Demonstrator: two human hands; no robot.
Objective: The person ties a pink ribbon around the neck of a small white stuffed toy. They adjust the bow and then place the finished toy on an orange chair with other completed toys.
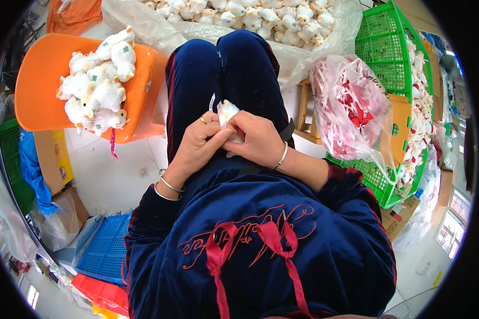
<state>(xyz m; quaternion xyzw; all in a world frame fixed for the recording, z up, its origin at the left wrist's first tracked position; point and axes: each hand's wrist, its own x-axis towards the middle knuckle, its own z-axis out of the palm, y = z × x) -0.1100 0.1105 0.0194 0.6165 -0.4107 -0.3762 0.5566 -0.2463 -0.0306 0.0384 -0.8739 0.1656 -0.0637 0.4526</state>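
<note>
Above my lap, both hands meet around a small white plush toy (229,110) with a yellowish tip, much of it hidden by my fingers. My left hand (197,142) is closed, its thumb and fingers pinching a thin white ribbon strip (222,120) against the toy. One end of the strip sticks up past the fingers. My right hand (258,139) curls closed around the toy's other side. Just under the palms, a bit more of its white body shows.
At the left, an orange chair (40,85) carries a pile of white plush toys (98,85). More toys (250,18) fill a clear plastic sheet beyond my knees. To the right are a plastic bag of pink-white ribbons (351,106) and green crates (378,48). A blue crate (104,250) sits lower left.
</note>
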